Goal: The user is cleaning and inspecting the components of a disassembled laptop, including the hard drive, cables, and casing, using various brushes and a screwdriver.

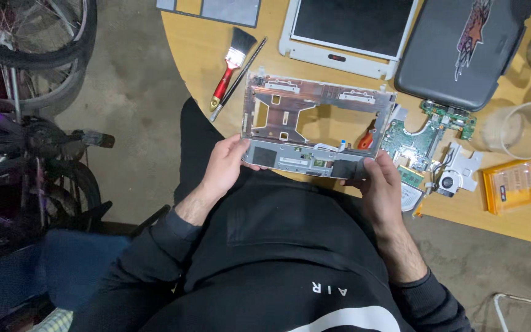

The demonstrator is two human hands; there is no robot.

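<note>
At the near edge of the table point(185, 43), a stripped laptop palmrest frame point(314, 126) is held up in both hands. The left hand point(224, 167) is closed on its near left corner, the right hand point(381, 183) on its near right corner. An inspection step seems to be in hand; any turning of the frame would call for a steady two-handed grip. A green circuit board point(414, 144) lies just right of it, a paintbrush point(232, 64) to its left.
</note>
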